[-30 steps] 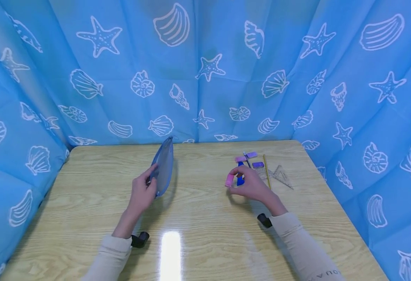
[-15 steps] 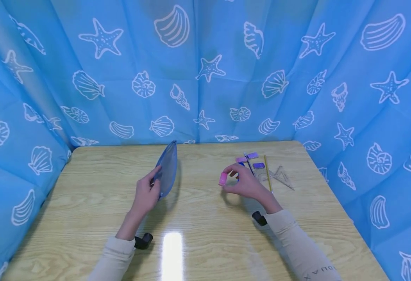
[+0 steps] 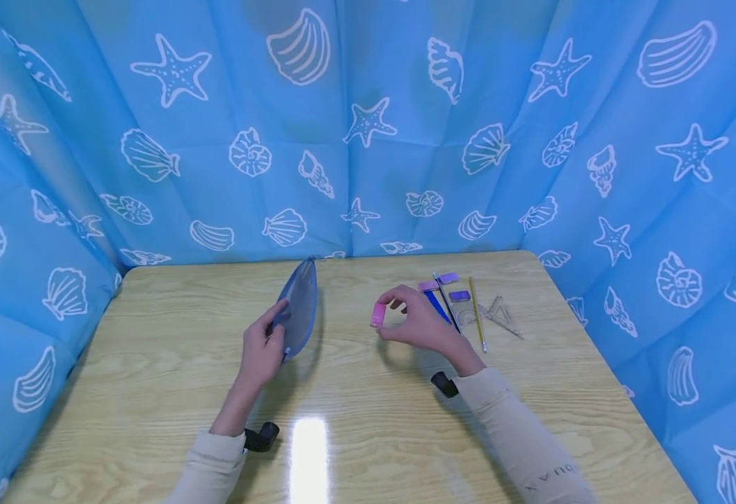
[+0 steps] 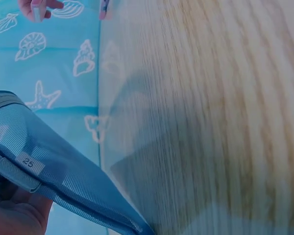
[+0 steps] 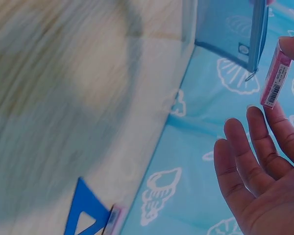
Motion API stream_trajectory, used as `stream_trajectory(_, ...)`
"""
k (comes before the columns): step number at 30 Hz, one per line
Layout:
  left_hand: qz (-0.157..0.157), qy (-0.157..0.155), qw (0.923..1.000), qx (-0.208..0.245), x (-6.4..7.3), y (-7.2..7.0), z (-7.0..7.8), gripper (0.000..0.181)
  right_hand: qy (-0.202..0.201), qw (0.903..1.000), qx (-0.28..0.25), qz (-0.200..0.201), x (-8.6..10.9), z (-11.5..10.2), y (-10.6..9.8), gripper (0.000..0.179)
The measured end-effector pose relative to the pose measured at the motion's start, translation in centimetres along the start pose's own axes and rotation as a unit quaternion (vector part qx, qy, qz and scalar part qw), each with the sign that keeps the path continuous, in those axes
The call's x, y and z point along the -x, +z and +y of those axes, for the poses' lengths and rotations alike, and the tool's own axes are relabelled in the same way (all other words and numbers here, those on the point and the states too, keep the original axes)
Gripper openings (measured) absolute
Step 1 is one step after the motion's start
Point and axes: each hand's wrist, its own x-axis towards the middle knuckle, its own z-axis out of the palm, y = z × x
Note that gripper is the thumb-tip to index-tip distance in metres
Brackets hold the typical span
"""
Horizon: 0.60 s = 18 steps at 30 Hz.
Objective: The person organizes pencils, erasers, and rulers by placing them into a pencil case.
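Note:
In the head view my left hand grips a blue mesh zip pouch by its near side, holding it on edge over the table. The left wrist view shows a small "25" label on the pouch's mesh beside the zip. My right hand pinches a pink eraser between thumb and index finger. A barcode shows on that eraser's side in the right wrist view, where the other fingers spread apart from it. The eraser is raised above the table, to the right of the pouch.
Behind my right hand lie a yellow pencil, a dark pencil, a blue set square, a clear set square, a purple eraser and other erasers. A shell-print curtain rises along the table's far edge.
My right hand has carried the pink eraser left, toward the pouch, uncovering more of the blue set square. The left hand and pouch have shifted slightly to the right.

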Motion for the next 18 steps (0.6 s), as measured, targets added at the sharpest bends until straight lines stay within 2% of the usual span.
stream_trajectory(6,-0.003,-0.039,0.9989,0.024,0.0,0.1,0.0,0.048,0.001,1.0,-0.007,-0.006,-1.2,-1.2,0.7,0.038)
stream_trajectory(10,0.007,-0.058,0.9975,0.039,0.2,0.2,0.1,0.049,-0.005,0.9999,-0.012,-0.011,-2.1,-1.8,1.4,0.038)
stream_trajectory(18,0.011,-0.065,0.9972,0.036,0.6,0.6,0.5,0.049,-0.037,0.9993,-0.004,-0.004,-3.6,-2.7,2.1,0.036)
